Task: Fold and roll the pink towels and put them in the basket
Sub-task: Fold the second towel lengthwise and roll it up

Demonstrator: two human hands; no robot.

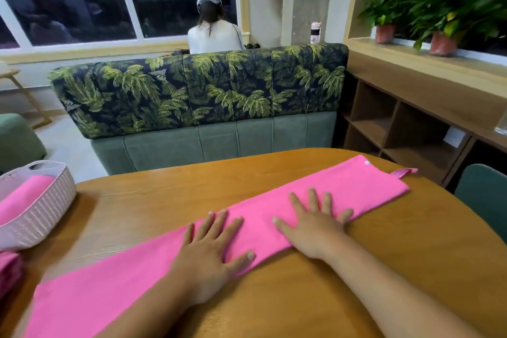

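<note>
A pink towel (356,186), folded into a long narrow strip, lies diagonally across the wooden table (411,241) from near left to far right, with a small loop tag at its far right corner. My left hand (211,250) presses flat on the strip's middle, fingers spread. My right hand (312,225) lies flat on it just to the right, fingers spread too. A pale woven basket (52,200) stands at the table's left edge with a rolled pink towel (24,195) inside.
More pink fabric (8,269) shows at the far left edge below the basket. Behind the table stands a leaf-patterned sofa (197,96), and a person sits beyond it with their back turned. Wooden shelves (397,123) and potted plants fill the right side. A teal chair (482,195) is at right.
</note>
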